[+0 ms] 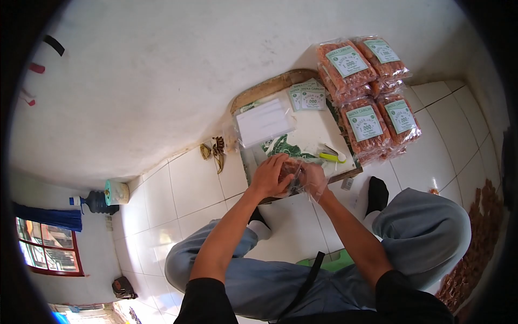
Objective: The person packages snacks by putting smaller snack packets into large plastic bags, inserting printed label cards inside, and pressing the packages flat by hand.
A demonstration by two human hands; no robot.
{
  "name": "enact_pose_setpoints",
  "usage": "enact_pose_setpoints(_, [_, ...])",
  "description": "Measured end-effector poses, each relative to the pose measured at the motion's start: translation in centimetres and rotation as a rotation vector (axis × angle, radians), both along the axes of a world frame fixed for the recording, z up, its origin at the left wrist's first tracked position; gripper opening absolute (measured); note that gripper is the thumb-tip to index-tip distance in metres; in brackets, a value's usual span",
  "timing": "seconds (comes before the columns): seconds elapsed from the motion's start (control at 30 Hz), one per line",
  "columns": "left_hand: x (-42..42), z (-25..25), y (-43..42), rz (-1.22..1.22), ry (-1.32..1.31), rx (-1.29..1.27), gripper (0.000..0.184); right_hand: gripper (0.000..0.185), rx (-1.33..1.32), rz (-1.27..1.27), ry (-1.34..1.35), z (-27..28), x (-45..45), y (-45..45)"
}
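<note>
A clear plastic bag of reddish-brown snack (290, 168) lies at the near edge of the low table (318, 127). My left hand (271, 176) is wrapped over the bag's left side, fingers curled onto it. At its right end, my right hand (313, 180) is closed on the loose plastic, which partly covers the fingers. Just beyond the right hand rests a lime-green stapler (332, 156). Green-and-white printed labels (308, 97) are piled at the table's far side. To their left lies a clear plastic packet with white sheets (263, 123).
Filled, labelled snack bags (367, 127) are stacked right of the table against the wall. A heap of loose brown pieces (475, 243) covers the floor at far right. Dried brown scraps (216, 151) lie left of the table. My feet flank its near edge.
</note>
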State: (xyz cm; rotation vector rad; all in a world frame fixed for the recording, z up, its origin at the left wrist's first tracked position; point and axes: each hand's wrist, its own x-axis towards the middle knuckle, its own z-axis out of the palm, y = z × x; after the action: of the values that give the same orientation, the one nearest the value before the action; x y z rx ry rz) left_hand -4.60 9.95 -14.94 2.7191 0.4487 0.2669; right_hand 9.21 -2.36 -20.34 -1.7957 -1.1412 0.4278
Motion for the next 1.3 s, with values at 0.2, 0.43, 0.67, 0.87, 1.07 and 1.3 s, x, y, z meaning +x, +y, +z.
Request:
enact_pose_setpoints(0.2, [0.6, 0.0, 0.4, -0.069, 0.018, -0.009, 0.061, 0.029, -0.022, 0.061, 0.145, -0.7, -0.4, 0.9])
enact_pose_setpoints(0.43, [-0.5, 1.3, 2.3, -0.172, 0.109, 0.172, 0.102, 0.027, 0.050, 0.023, 0.985, -6.2, 0.0, 2.2])
enact_pose_setpoints(0.67, [-1.7, 3.1, 2.2, -0.202, 0.275, 0.262, 0.137, 0.017, 0.320, -0.093, 0.506, -7.9, -1.4, 3.5])
enact_pose_setpoints(0.87, [-1.0, 2.7, 2.5, -0.234, 0.264, 0.222, 0.134, 0.023, 0.108, -0.111, 1.293, -4.2, -1.3, 3.5])
enact_pose_setpoints(1.07, [-0.7, 2.0, 2.6, -0.240, 0.271, 0.213, 0.130, 0.017, 0.012, 0.366, -0.169, -1.2, 0.6, 4.0])
enact_pose_setpoints(1.3, [-4.7, 4.0, 2.8, -0.093, 0.340, 0.341, 0.139, 0.017, -0.149, 0.316, 0.152, -2.2, 2.2, 1.7])
